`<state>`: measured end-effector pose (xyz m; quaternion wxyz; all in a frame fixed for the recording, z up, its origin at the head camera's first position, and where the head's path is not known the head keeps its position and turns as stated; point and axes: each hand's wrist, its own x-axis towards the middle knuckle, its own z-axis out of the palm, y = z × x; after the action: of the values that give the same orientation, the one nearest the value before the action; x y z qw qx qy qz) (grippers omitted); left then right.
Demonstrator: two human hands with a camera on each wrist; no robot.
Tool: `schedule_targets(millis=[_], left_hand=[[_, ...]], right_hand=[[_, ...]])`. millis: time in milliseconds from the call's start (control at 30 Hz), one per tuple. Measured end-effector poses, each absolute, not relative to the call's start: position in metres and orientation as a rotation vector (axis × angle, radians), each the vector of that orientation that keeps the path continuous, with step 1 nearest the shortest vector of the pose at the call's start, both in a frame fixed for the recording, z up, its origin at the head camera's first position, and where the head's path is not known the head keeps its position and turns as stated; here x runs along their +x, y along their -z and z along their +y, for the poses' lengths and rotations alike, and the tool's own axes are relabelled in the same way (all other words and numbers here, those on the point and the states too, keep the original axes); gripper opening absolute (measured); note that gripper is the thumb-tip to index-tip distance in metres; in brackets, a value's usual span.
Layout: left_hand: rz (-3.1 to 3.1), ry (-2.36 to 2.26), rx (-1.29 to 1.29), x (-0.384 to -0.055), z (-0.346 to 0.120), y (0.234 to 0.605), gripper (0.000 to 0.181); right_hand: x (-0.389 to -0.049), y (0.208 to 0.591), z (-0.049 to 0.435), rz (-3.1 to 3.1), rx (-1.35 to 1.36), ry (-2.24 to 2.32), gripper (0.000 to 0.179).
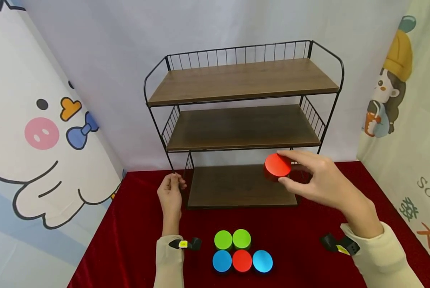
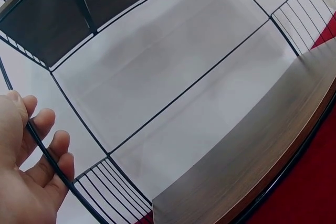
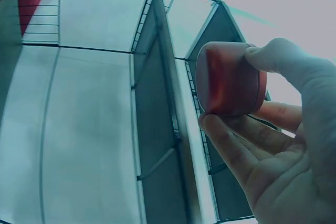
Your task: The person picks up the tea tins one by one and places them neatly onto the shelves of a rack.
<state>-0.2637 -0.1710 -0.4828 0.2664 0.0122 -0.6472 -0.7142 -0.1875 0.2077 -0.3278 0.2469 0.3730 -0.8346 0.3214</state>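
My right hand pinches a round red tin between thumb and fingers, in front of the lower part of a three-tier shelf rack. In the right wrist view the tin shows its smooth side, with the thumb on one side and fingertips on the other. My left hand grips the rack's black metal side post low on the left. The left wrist view shows that post running between the thumb and curled fingers of the hand.
On the red cloth before the rack stand two green tins, two blue tins and another red tin, grouped closely. Wire rails edge the rack's brown boards. Printed curtains hang at left and right.
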Motion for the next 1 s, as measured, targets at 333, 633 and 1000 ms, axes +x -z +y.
schedule_targets(millis=[333,633,1000], left_hand=[[-1.769,1.924,0.061,-0.262,-0.172,0.482,0.028],[-1.770,1.923,0.053,-0.261,-0.170,0.480,0.026],[-1.765,1.926,0.048,-0.263,-0.170,0.481,0.035]], right_hand=[[-0.194,0.293,0.211,-2.199,0.993,-0.874,0.065],[-0.205,0.270,0.213,-2.074,1.075,-0.912,0.067],[-0.210,0.252,0.211,-2.073,1.026,-0.947,0.066]])
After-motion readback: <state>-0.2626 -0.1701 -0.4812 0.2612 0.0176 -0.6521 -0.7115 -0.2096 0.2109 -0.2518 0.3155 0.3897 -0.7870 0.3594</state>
